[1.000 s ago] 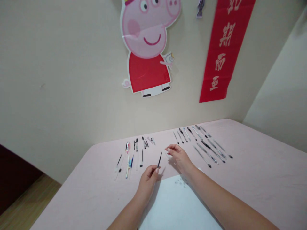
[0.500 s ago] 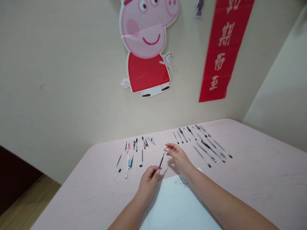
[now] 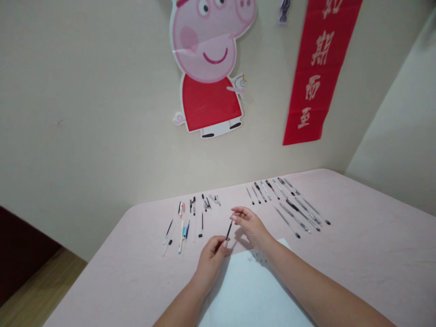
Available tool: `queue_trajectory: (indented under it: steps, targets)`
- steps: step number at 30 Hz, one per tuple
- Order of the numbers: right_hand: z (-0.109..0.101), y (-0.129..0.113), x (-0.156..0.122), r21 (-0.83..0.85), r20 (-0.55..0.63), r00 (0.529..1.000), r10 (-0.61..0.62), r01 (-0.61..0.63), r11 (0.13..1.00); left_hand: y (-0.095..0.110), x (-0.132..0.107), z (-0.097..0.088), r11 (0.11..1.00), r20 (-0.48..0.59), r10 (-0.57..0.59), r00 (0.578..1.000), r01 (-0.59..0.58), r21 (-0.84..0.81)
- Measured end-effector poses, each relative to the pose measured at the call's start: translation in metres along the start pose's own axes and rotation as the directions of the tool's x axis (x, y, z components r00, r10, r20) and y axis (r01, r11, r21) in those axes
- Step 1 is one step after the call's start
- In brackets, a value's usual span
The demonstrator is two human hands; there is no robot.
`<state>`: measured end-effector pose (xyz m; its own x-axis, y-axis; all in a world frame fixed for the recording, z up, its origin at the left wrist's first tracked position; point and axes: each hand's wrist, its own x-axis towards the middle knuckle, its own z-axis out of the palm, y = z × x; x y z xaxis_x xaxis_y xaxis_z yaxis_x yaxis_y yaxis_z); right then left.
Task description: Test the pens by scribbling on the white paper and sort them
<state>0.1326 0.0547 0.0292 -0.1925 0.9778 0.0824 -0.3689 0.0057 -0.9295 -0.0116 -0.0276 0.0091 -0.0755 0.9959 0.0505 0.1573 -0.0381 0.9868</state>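
The left hand (image 3: 210,254) rests low over the pink worktop (image 3: 357,254), its fingers curled in and its thumb and forefinger pinched on the lower end of a thin black pen refill (image 3: 228,230). The refill slants up and away from that hand, toward the right. The right hand (image 3: 250,223) sits just beyond it, fingers bent and drawn together at the tips, which meet the upper end of the refill. It looks as though the right hand grips something small and clear there, perhaps a pen barrel, but the view is too small to be sure, so I cannot tell whether it has hold of anything. Both forearms reach in from the near edge, and the refill is up off the worktop between the two hands.

A white sheet of paper (image 3: 252,295) lies flat under the forearms, with a few small dark marks near its far edge. To the left of the hands a loose group of pen parts (image 3: 185,222) is spread out in short rows: caps, barrels and refills, some with blue or pink on them. To the right, further back, a row of whole pens (image 3: 289,204) lies side by side, slanted. On the wall behind hang a pink cartoon pig cutout (image 3: 209,68) and a red banner (image 3: 318,68) with pale characters
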Motion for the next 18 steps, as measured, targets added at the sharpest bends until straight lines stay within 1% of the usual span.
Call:
queue_trajectory:
  steps: [4, 7, 9, 11, 12, 13, 14, 15, 16, 17, 18]
  targets:
    - [0.000, 0.002, -0.002, -0.039, 0.031, 1.000, 0.002, -0.001, 0.999, 0.003, -0.001, 0.001, 1.000, -0.004, -0.017, 1.000, 0.017, -0.014]
    - [-0.001, 0.003, -0.002, -0.114, 0.030, 1.000, 0.002, 0.002, 0.993, 0.004, 0.000, 0.001, 0.999, -0.008, -0.026, 1.000, 0.026, -0.028]
    - [-0.005, 0.003, 0.000, -0.192, 0.017, 1.000, -0.003, 0.006, 0.981, 0.003, 0.000, 0.001, 1.000, -0.013, -0.016, 1.000, 0.016, -0.015]
    - [-0.010, 0.004, 0.002, -0.337, 0.009, 0.998, -0.055, 0.054, 0.940, 0.003, 0.000, 0.001, 1.000, -0.022, -0.003, 1.000, 0.003, 0.008]
    - [-0.013, 0.005, 0.003, -0.450, 0.017, 0.994, -0.107, 0.103, 0.887, 0.003, 0.000, 0.000, 1.000, -0.028, -0.001, 1.000, 0.001, 0.013]
    - [-0.017, 0.005, 0.003, -0.585, 0.039, 0.984, -0.173, 0.163, 0.795, 0.003, -0.001, 0.000, 1.000, -0.036, -0.003, 0.999, 0.003, 0.011]
    - [-0.020, 0.005, 0.003, -0.718, 0.073, 0.970, -0.233, 0.214, 0.662, 0.003, -0.001, 0.000, 1.000, -0.041, -0.008, 0.999, 0.008, 0.003]
    - [-0.022, 0.005, 0.002, -0.826, 0.112, 0.956, -0.272, 0.242, 0.509, 0.004, -0.001, -0.001, 1.000, -0.046, -0.016, 0.999, 0.015, -0.009]
    - [-0.023, 0.005, 0.001, -0.900, 0.144, 0.948, -0.283, 0.244, 0.362, 0.004, -0.001, -0.001, 0.999, -0.049, -0.023, 0.999, 0.022, -0.024]
    - [-0.024, 0.005, 0.000, -0.944, 0.159, 0.949, -0.272, 0.227, 0.241, 0.004, -0.001, -0.001, 0.999, -0.051, -0.028, 0.998, 0.026, -0.036]
    - [-0.024, 0.005, -0.002, -0.968, 0.159, 0.955, -0.249, 0.201, 0.151, 0.003, -0.001, -0.001, 0.999, -0.052, -0.030, 0.998, 0.027, -0.046]
